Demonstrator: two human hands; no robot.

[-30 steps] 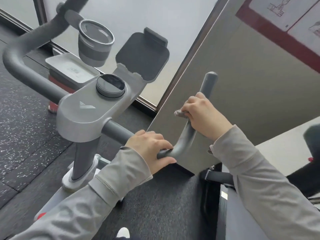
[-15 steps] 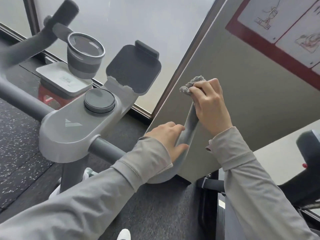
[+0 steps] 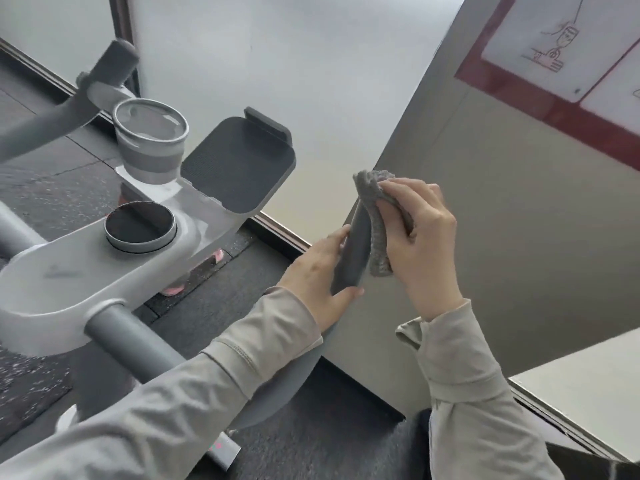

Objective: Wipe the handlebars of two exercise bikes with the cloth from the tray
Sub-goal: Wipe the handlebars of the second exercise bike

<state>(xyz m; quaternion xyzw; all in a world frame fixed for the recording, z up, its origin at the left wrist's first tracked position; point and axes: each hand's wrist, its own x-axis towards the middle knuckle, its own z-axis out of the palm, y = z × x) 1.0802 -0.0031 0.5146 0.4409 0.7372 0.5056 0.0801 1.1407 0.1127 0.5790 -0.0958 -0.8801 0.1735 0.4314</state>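
Right hand (image 3: 424, 244) has its fingers curled around a grey knitted cloth (image 3: 375, 216), bunched and draped over the top end of the right handlebar grip (image 3: 351, 254); the cloth covers the grip's tip and hangs down its right side, touching it. Left hand (image 3: 318, 282) grips the same handlebar lower down, thumb on the near side, fingers wrapped around the far side, so it holds the bar just below the cloth. The two hands are close but not touching, with the bar between them. The grip rises steeply from the curved bar, which runs back under the left sleeve (image 3: 242, 355) to the bike's light grey console (image 3: 86, 282). On the console: a round dark dial (image 3: 140, 225), behind it a grey cup holder (image 3: 150, 143), and to its right a tilted dark device tray (image 3: 239, 164) with a lip at the top. The far handlebar (image 3: 104, 74) sticks up at upper left, blurred. Behind the right hand is a grey wall panel (image 3: 519, 237) with a red-framed poster (image 3: 554, 64) of line drawings at upper right. The floor (image 3: 52, 195) is dark speckled rubber. Both sleeves are light grey. Something pink shows under the console, too hidden to identify.
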